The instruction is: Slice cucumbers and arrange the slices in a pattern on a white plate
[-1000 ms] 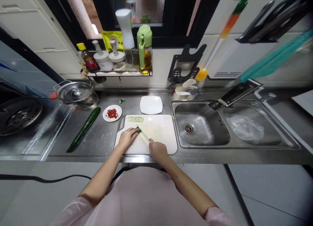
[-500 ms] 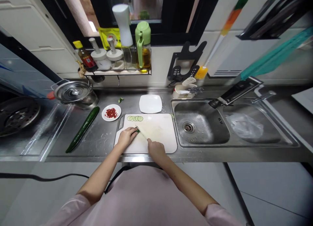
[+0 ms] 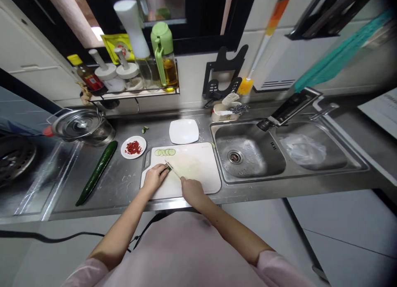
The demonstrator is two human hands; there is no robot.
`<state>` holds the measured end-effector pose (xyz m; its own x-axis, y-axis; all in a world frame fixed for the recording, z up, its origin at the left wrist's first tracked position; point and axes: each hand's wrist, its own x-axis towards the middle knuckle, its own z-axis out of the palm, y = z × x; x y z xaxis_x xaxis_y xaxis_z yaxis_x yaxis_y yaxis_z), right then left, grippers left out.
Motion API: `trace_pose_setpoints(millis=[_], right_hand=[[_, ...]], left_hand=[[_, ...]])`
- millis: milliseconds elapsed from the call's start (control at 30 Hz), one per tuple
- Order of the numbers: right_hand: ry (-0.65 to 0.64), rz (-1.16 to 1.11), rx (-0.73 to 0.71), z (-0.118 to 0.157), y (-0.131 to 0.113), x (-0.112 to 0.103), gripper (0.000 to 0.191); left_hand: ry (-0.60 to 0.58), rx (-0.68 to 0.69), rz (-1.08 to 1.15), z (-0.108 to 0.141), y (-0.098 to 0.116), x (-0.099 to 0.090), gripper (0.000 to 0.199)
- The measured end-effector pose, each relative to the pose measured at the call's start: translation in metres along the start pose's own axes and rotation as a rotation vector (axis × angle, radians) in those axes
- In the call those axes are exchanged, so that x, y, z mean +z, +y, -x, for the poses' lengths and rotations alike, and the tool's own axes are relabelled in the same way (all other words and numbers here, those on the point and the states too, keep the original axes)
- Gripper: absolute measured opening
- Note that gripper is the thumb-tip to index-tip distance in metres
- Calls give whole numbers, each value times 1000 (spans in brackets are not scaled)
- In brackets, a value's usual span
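Note:
On the white cutting board (image 3: 204, 167), my left hand (image 3: 154, 178) is closed on a small piece of cucumber (image 3: 168, 167), mostly hidden by the fingers. My right hand (image 3: 192, 192) grips the handle of a knife (image 3: 174, 170); its blade points up and left, against the cucumber piece. Several thin cucumber slices (image 3: 165, 152) lie overlapping in a row near the board's top left. A whole cucumber (image 3: 96, 173) rests on the steel counter at the left. Beside the board stands a small white plate of chopped red pieces (image 3: 133, 148).
Behind the board lies a white square plate (image 3: 184, 131), with green scraps (image 3: 144, 130) to its left. A lidded steel pot (image 3: 82, 127) stands back left. The double sink (image 3: 251, 152) is at the right, under a rack of bottles and shakers (image 3: 133, 94) further left.
The view has shifted and tilted a little, so the counter items sit further left in the picture. Both hands keep their hold on the cucumber piece and the knife.

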<state>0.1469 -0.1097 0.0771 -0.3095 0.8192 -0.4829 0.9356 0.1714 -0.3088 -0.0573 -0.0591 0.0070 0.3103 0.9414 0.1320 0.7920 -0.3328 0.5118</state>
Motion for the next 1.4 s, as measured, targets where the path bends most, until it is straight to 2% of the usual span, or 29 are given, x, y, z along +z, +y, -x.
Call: trace_pose_setpoints(millis=[600,867,1400], right_hand=[[-26,-34,-6,-8,-5,-9,30],[-7,-49,-20,-7,1,-8,28],[-46,-36,-15,-15,3,-8,27]], left_hand=[[-12,-1,6,0,-4,1,28],[-13,3,16,-1,-4,0,28],[-17,4,25,-2,-6,0,27]])
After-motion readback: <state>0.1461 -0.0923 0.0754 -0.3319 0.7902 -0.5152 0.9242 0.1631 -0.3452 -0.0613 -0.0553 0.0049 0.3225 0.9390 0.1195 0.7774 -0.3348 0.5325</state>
